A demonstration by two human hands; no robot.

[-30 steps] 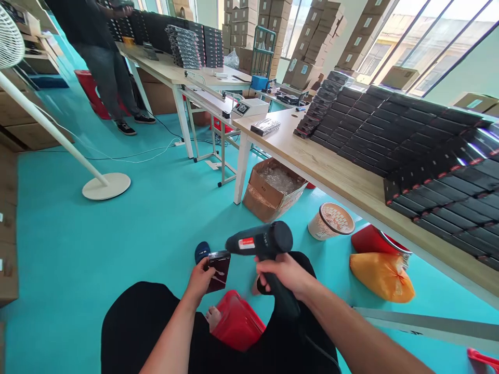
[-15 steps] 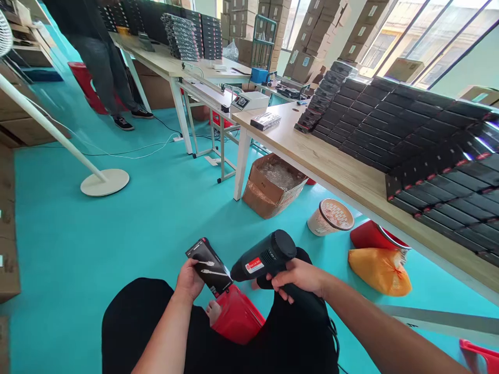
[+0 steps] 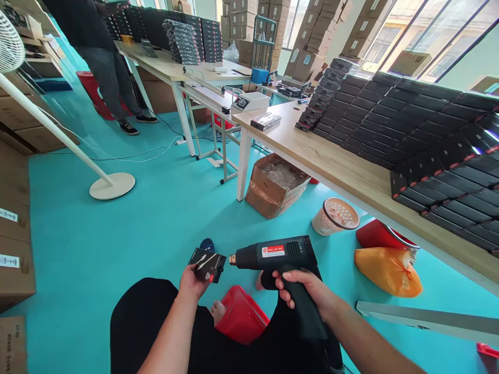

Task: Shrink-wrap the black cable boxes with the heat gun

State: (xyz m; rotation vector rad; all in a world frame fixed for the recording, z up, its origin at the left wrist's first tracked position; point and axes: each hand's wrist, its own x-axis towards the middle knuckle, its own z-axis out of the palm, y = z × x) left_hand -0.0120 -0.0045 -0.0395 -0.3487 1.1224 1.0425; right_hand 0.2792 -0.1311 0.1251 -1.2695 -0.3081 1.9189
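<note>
- Two hands are seen: one left hand (image 3: 192, 283), one right hand (image 3: 298, 288).
- One heat gun (image 3: 273, 253) is held.
- One small black box (image 3: 208, 265) is held.
- One white fan (image 3: 113, 186) is seen.
- One open carton (image 3: 267, 193), one perforated bin (image 3: 324, 225) and one orange bag (image 3: 385, 271) are seen.
- One person (image 3: 105, 67) is seen, with two shoes (image 3: 128, 129).
- The stacked dark boxes (image 3: 374, 117) on the near tabletop (image 3: 331, 156) cannot be counted exactly.
</note>
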